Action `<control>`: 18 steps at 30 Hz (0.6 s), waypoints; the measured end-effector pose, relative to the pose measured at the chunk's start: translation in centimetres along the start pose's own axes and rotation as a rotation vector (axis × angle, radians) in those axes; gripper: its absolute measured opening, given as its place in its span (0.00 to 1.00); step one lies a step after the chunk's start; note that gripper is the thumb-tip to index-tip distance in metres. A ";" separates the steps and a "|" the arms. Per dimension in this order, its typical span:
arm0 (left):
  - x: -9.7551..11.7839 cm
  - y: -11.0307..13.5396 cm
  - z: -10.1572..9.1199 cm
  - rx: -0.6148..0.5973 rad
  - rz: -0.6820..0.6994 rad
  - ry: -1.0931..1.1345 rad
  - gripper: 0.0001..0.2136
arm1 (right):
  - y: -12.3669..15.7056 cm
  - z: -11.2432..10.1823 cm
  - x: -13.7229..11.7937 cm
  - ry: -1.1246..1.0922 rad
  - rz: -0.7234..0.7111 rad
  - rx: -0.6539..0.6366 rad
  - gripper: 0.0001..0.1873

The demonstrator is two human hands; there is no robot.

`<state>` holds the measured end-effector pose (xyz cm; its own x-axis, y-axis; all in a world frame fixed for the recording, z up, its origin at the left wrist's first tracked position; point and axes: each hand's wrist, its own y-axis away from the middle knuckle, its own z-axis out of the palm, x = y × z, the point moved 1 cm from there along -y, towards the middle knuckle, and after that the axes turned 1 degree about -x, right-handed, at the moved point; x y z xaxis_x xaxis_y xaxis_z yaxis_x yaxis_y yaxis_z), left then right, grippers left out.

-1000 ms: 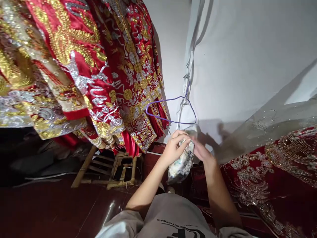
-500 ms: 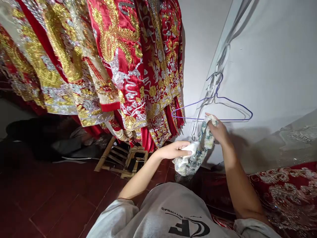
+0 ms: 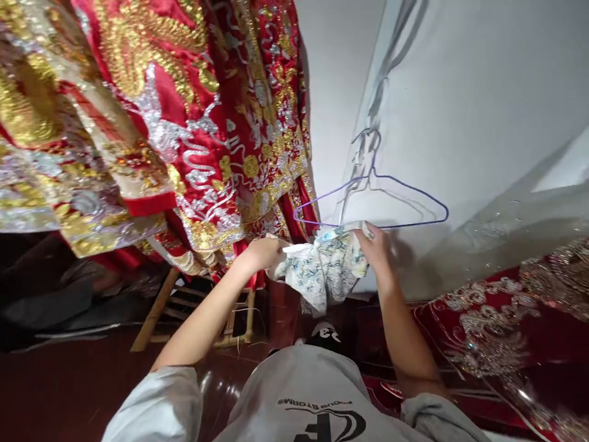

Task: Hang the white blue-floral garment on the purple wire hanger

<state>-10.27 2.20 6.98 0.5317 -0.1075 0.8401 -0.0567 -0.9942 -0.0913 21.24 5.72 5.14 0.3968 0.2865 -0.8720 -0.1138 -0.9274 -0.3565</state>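
Between my two hands I hold a small white cloth with a blue-green floral print (image 3: 322, 267), stretched open. My left hand (image 3: 261, 252) is closed on its left edge. My right hand (image 3: 378, 248) pinches its upper right corner, just under the bottom bar of a purple wire hanger (image 3: 405, 191). The hanger hangs in front of a clear plastic garment cover (image 3: 381, 92) against the white wall. The cloth sags below both hands.
Red robes heavy with gold and silver embroidery (image 3: 184, 123) hang at the left. A dark red embroidered garment under clear plastic (image 3: 497, 319) lies at the right. A wooden stool (image 3: 193, 307) stands on the dark red floor below the robes.
My hands have drawn apart and spread the bunched cloth open. My left hand rose and moved left. The cloth now sits right under the hanger's bar.
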 end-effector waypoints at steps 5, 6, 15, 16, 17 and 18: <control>4.0 -3.1 -0.8 -0.022 0.320 0.067 0.06 | 0.9 0.8 -1.1 -0.139 0.011 0.029 0.13; 4.6 -3.5 -0.8 0.004 0.348 0.082 0.05 | 1.0 0.9 -1.2 -0.154 0.025 0.033 0.13; 3.9 -4.1 -2.8 0.183 0.397 -0.030 0.05 | 0.6 1.9 -1.3 -0.093 0.010 -0.028 0.14; 4.0 -3.9 -3.0 0.212 0.402 -0.043 0.05 | 0.5 2.0 -1.3 -0.083 0.019 -0.027 0.14; 4.4 -3.9 -3.0 0.221 0.413 -0.054 0.06 | 0.5 2.0 -1.3 -0.081 0.026 -0.035 0.15; 4.9 -3.9 -2.8 0.209 0.432 -0.065 0.08 | 0.6 2.2 -1.4 -0.089 0.028 -0.057 0.15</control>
<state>-9.80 5.54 12.98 0.5491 -0.5039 0.6668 -0.1164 -0.8361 -0.5361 18.62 5.32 5.42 0.3111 0.2784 -0.9087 -0.0707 -0.9467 -0.3143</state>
